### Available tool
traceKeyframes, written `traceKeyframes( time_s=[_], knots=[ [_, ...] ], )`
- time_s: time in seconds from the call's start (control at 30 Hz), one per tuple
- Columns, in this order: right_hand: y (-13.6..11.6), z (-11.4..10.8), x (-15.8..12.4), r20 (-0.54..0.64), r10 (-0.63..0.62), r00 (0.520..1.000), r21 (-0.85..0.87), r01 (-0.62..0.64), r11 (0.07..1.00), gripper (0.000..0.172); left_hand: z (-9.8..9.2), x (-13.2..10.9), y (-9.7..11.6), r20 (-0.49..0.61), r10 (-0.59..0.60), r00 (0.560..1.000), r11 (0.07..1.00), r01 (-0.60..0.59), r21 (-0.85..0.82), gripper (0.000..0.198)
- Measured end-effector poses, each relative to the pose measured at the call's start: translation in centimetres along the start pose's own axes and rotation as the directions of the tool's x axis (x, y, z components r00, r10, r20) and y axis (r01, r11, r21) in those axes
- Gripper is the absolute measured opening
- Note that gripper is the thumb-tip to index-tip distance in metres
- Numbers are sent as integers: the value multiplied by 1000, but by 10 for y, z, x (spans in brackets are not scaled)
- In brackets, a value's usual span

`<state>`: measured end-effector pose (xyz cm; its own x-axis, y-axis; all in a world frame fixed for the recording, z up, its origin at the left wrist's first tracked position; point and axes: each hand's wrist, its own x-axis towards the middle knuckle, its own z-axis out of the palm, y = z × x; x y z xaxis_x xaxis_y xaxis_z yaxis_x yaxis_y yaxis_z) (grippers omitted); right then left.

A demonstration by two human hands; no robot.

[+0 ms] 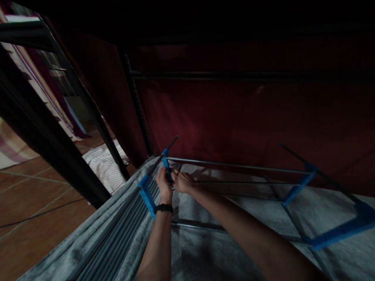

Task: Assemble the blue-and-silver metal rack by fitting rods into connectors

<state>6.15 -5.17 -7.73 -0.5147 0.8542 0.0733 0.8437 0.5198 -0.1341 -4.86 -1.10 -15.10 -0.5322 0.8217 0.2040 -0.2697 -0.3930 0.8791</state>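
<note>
A frame of metal tubes (240, 164) joined by blue plastic brackets lies on a grey blanket (190, 253). My left hand (164, 184), with a black band at the wrist, is wrapped around the lower part of the far-left blue bracket (166, 160). Against the same bracket, from the right, presses my right hand (182, 181) with fingers curled. The tube joint between the hands is mostly hidden. Nearer me stands another blue bracket (146, 195), on the same left-hand tube. More blue brackets (340, 232) hold the frame's right end.
Several grey rods (117, 230) lie side by side on the left of the blanket. Dark metal posts (84, 93) and a dark red cloth (234, 121) enclose the space. Beyond are a tiled floor (43, 187), a cable and a striped cloth (104, 166).
</note>
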Motion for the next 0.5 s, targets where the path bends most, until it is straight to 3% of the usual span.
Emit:
traceKeyframes(
  time_s=[0.1, 0.3, 0.5],
  knots=[
    [-2, 2, 3, -20, -36, 999, -19, 35, 999, 33, 8, 3, 0, -37, -72, 997, 987, 66, -147, 40],
    [3, -12, -1, -28, -115, 993, -113, 111, 987, 33, 23, 7, 3, -88, -293, 952, 909, 249, -334, 43],
    [3, -22, 3, -64, -101, 993, -116, 93, 989, 39, 27, 9, 8, -130, -275, 952, 917, 220, -332, 44]
  ],
)
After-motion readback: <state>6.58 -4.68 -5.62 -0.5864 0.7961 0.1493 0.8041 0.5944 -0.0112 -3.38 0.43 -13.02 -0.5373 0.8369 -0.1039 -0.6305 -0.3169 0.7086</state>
